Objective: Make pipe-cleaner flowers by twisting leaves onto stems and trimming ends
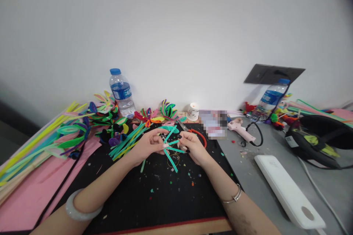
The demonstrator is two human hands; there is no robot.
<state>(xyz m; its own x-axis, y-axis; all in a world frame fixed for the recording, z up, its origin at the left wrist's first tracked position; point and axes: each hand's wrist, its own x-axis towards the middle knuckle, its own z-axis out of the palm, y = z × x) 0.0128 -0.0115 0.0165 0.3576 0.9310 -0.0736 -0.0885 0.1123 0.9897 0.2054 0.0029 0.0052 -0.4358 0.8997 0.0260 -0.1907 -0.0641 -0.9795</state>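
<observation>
Both my hands meet over a black mat. My left hand and my right hand pinch a small bundle of teal pipe cleaners between their fingertips, its short ends sticking out in several directions. A pale bangle sits on my left wrist and a thin silver bracelet on my right. Just left of my left hand lies a loose bunch of teal and yellow pipe cleaners. Behind my right hand are scissors with orange handles.
Long pipe cleaners and pink paper fill the left side. Finished pipe-cleaner flowers and a water bottle stand at the back. Right: a pink glue gun, a white power strip, a second bottle, a black bag.
</observation>
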